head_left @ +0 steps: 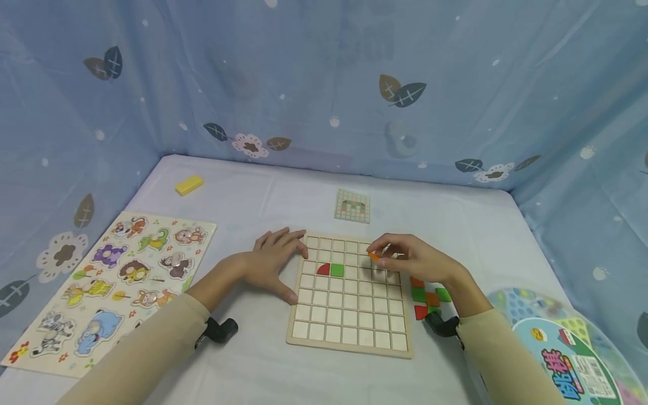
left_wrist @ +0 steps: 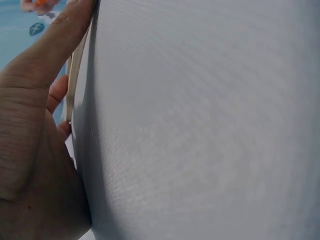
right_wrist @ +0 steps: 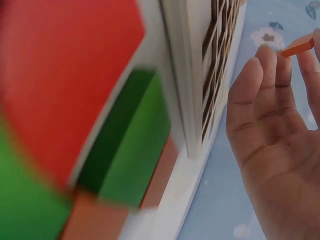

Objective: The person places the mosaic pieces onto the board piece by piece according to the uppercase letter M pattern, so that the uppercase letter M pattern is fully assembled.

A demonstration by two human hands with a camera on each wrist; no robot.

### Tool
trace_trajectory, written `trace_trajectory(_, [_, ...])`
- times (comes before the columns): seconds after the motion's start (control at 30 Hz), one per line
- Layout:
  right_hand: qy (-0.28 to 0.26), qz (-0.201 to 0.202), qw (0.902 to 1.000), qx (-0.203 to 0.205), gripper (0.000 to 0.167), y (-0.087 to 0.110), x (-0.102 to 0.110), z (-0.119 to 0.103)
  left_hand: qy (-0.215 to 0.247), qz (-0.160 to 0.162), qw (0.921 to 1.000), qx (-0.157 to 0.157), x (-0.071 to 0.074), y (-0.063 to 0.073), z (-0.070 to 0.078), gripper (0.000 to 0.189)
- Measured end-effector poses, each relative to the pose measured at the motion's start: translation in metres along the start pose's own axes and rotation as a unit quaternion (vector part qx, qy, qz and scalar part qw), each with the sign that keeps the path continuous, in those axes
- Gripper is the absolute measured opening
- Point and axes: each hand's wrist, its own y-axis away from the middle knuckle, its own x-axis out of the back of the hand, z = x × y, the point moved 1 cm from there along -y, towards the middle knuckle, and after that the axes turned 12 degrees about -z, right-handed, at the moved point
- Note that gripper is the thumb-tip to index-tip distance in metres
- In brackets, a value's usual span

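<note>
Right fingers (head_left: 392,238) pinch an orange tile (head_left: 373,256), long axis slanting down rightward in head view; left fingers (head_left: 298,245) spread wide.

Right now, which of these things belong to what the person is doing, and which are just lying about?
Seemingly part of the job:
board, left hand at its edge
orange tile, in the right hand
red tile and green tile on the board
loose tiles beside the board
card showing a patterned grid

Seemingly just lying about:
animal puzzle
yellow block
round pack
</note>
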Motion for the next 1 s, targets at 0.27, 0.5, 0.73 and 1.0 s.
trace_trajectory(0.27, [0.021, -0.009, 0.9997, -0.012, 0.027, -0.011, -0.007, -0.001, 0.000, -0.002, 1.0000, -0.005, -0.002, -0.002, 0.001, 0.091])
trace_trajectory(0.5, [0.054, -0.020, 0.9982, -0.018, 0.028, -0.021, -0.010, -0.005, -0.003, 0.002, 1.0000, -0.001, -0.002, -0.002, 0.002, 0.090])
trace_trajectory(0.73, [0.073, -0.027, 0.9962, -0.040, 0.030, -0.030, -0.014, -0.010, -0.007, 0.000, 0.9999, 0.007, -0.003, -0.002, 0.000, 0.091])
trace_trajectory(1.0, [0.084, -0.019, 0.9949, -0.051, 0.031, -0.032, -0.019, -0.015, -0.005, -0.003, 1.0000, 0.007, -0.001, -0.001, 0.000, 0.091])
